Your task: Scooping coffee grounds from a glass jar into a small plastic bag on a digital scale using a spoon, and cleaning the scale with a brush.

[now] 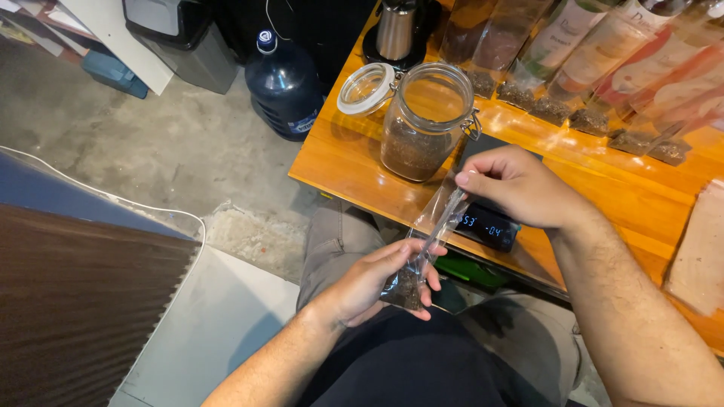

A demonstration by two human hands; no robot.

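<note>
My left hand [373, 283] grips the lower end of a long clear plastic bag [431, 230] that has dark loose granules at its bottom. My right hand [513, 185] pinches the top of the same bag, above a black digital scale [490, 226] at the table edge. The bag slants between the two hands, over my lap. Just behind them stands an open glass jar [424, 124], about half full of the same dark material, its hinged lid [366, 88] swung to the left.
On the orange wooden table [603, 181] a row of filled clear bags [596, 68] lies at the back, with a metal kettle [396, 30] beyond. A blue water jug [283, 87] stands on the concrete floor. A brown panel [75, 301] is at left.
</note>
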